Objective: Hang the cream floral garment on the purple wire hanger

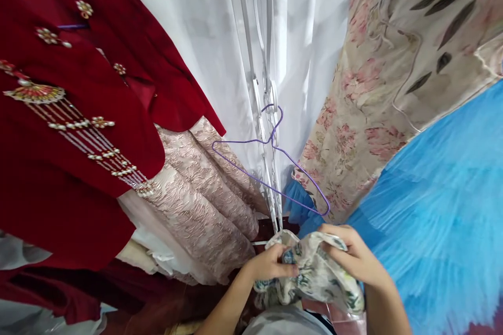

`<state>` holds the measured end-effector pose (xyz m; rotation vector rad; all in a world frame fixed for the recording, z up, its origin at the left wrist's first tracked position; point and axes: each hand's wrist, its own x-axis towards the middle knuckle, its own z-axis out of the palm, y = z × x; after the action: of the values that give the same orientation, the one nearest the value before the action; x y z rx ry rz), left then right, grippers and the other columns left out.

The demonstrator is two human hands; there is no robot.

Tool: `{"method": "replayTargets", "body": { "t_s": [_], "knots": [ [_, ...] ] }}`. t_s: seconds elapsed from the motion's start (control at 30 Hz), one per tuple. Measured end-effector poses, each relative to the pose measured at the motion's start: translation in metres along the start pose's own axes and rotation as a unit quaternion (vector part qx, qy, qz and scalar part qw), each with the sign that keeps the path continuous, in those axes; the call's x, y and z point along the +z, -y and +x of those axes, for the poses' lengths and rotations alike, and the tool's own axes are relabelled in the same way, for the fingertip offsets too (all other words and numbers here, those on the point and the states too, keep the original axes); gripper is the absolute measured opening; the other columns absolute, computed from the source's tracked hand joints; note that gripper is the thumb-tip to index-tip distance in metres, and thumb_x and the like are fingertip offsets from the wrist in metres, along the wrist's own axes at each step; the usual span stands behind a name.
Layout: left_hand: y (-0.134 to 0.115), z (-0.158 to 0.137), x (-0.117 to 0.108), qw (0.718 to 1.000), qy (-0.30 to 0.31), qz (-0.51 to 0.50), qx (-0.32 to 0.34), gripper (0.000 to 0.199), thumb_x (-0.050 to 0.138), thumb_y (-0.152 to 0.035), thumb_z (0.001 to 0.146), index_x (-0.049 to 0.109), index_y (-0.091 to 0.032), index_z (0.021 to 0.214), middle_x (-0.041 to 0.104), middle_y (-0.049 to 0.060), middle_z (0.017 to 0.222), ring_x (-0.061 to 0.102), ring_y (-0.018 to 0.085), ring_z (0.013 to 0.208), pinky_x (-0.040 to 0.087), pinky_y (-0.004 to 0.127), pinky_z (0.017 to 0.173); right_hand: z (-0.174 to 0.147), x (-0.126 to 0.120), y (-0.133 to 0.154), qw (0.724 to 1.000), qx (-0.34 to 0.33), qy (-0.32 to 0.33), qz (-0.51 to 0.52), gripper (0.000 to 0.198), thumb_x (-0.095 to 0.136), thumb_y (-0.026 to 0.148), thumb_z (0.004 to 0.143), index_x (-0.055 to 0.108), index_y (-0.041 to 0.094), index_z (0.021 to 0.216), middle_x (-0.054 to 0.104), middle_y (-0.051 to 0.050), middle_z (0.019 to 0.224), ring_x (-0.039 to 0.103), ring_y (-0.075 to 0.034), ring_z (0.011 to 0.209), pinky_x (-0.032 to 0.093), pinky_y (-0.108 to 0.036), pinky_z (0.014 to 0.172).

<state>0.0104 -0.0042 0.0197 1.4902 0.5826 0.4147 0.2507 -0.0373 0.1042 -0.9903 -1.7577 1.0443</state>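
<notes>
A bunched white floral garment [320, 272] hangs between my two hands, close to my body. My left hand [271, 264] pinches its left part with the thumb on top. The right hand [349, 251] grips the upper right of the cloth, fingers over the edge. Just beyond my hands, a purple wire hanger [271, 186] with no garment on it hangs by its hook from a white strap hanger [274, 94]. Folds hide the garment's full shape.
On the left hang a red jacket [78, 167] with beaded ornaments and a pink brocade skirt [204, 193]. A beige floral dress [353, 99] and a blue tulle skirt [444, 204] hang on the right. A white curtain [188, 26] covers the back.
</notes>
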Motion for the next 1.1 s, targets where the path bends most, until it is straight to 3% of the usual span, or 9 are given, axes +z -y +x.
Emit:
{"method": "replayTargets", "body": {
  "t_s": [0.07,0.2,0.27,0.37,0.5,0.67,0.77,0.97,1.1],
  "knots": [
    [0.002,-0.007,0.009,0.998,-0.029,0.050,-0.036,0.048,0.074,-0.065,0.075,0.074,-0.018,0.088,0.066,0.002,0.082,0.059,0.021,0.083,0.051,0.031,0.081,0.003,-0.028,0.006,0.997,-0.026,-0.065,-0.025,0.013,0.065,0.029,0.085,0.074,0.021,0.080,0.068,-0.004,0.070,0.058,-0.020,0.062,0.044,-0.029,0.060],
    [-0.005,-0.020,0.014,0.967,-0.184,0.153,-0.087,0.039,0.068,-0.057,0.081,0.072,-0.018,0.082,0.065,0.002,0.077,0.057,0.021,0.085,0.051,0.027,0.080,0.049,-0.063,-0.002,0.984,-0.080,-0.155,-0.040,0.007,0.070,0.027,0.081,0.075,0.022,0.078,0.072,-0.008,0.088,0.065,-0.026,0.085,0.050,-0.034,0.079],
    [-0.009,-0.026,0.012,0.952,-0.242,0.164,-0.088,0.042,0.064,-0.058,0.084,0.071,-0.017,0.081,0.066,0.003,0.078,0.058,0.023,0.086,0.051,0.028,0.079,0.085,-0.060,-0.010,0.982,-0.098,-0.160,-0.021,0.011,0.067,0.030,0.083,0.072,0.021,0.079,0.071,-0.007,0.091,0.064,-0.025,0.089,0.049,-0.034,0.085],
    [-0.010,-0.036,0.004,0.931,-0.310,0.178,-0.073,0.044,0.059,-0.061,0.087,0.070,-0.018,0.080,0.067,0.004,0.080,0.059,0.025,0.087,0.052,0.031,0.078,0.132,-0.038,-0.019,0.986,-0.085,-0.142,0.011,0.019,0.063,0.038,0.087,0.067,0.020,0.081,0.065,-0.002,0.079,0.059,-0.020,0.077,0.047,-0.030,0.075],
    [-0.004,-0.055,-0.015,0.898,-0.371,0.230,-0.060,0.043,0.051,-0.055,0.094,0.068,-0.018,0.080,0.068,0.005,0.082,0.060,0.025,0.085,0.050,0.033,0.080,0.158,-0.016,-0.022,0.986,-0.075,-0.134,0.064,0.029,0.067,0.045,0.084,0.060,0.020,0.071,0.055,0.002,0.067,0.050,-0.016,0.066,0.044,-0.026,0.066],
    [-0.002,-0.076,-0.068,0.825,-0.409,0.387,-0.056,0.017,0.054,-0.027,0.085,0.067,-0.020,0.075,0.066,0.006,0.087,0.058,0.026,0.092,0.045,0.039,0.091,0.144,-0.043,-0.015,0.989,0.006,-0.126,0.076,0.026,0.074,0.044,0.078,0.068,0.019,0.076,0.067,-0.001,0.071,0.059,-0.020,0.070,0.048,-0.029,0.067],
    [-0.017,-0.078,-0.109,0.782,-0.427,0.450,-0.068,0.022,0.052,-0.017,0.077,0.072,-0.021,0.088,0.066,0.008,0.095,0.057,0.028,0.101,0.042,0.042,0.096,0.132,-0.063,-0.005,0.987,0.062,-0.128,0.074,0.024,0.074,0.043,0.079,0.073,0.019,0.083,0.072,-0.002,0.077,0.063,-0.021,0.071,0.049,-0.029,0.066],
    [-0.092,-0.060,-0.201,0.693,-0.509,0.511,0.008,0.028,0.043,-0.010,0.084,0.068,-0.020,0.091,0.068,0.009,0.098,0.054,0.029,0.104,0.043,0.042,0.094,0.126,-0.062,0.008,0.985,0.076,-0.142,0.060,0.025,0.075,0.044,0.080,0.071,0.020,0.080,0.069,-0.001,0.070,0.060,-0.019,0.061,0.046,-0.027,0.054],
    [-0.152,-0.033,-0.230,0.702,-0.518,0.460,0.163,0.026,0.043,-0.007,0.086,0.065,-0.019,0.093,0.069,0.009,0.104,0.059,0.025,0.104,0.045,0.042,0.100,0.126,-0.057,0.013,0.976,0.109,-0.159,0.102,0.025,0.078,0.044,0.077,0.071,0.020,0.083,0.070,-0.001,0.071,0.061,-0.019,0.062,0.048,-0.027,0.056]
  ]
}}
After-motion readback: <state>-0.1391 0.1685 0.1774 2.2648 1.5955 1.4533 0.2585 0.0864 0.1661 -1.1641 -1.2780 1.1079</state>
